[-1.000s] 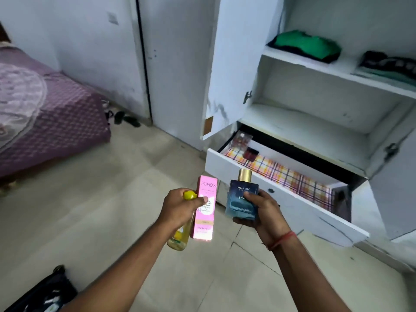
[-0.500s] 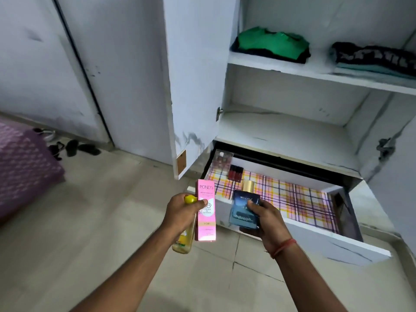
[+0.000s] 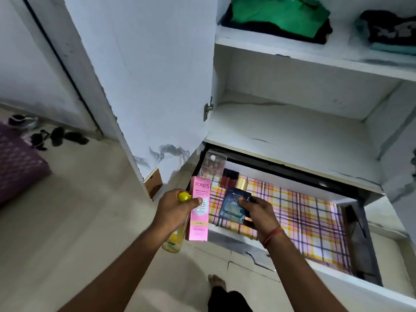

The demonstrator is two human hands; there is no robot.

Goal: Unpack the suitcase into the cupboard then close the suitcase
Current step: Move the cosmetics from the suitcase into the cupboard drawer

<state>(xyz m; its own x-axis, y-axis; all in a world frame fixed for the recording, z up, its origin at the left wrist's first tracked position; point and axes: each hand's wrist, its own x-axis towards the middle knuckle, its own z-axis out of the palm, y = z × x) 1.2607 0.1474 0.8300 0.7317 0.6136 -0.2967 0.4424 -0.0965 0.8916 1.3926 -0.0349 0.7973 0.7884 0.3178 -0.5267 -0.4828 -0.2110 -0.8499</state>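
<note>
The blue perfume bottle (image 3: 235,204) sat pinched in the right hand (image 3: 261,216) above the open drawer (image 3: 292,221); the left hand (image 3: 173,212) gripped a pink box (image 3: 199,215) and yellow-capped bottle (image 3: 174,240) together beside it

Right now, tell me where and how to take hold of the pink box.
Pinch the pink box across its bare lower half, coming from its right side. It stands upright, the left hand clamps its upper part together with the yellow bottle on its left, and its right edge is free.
</note>
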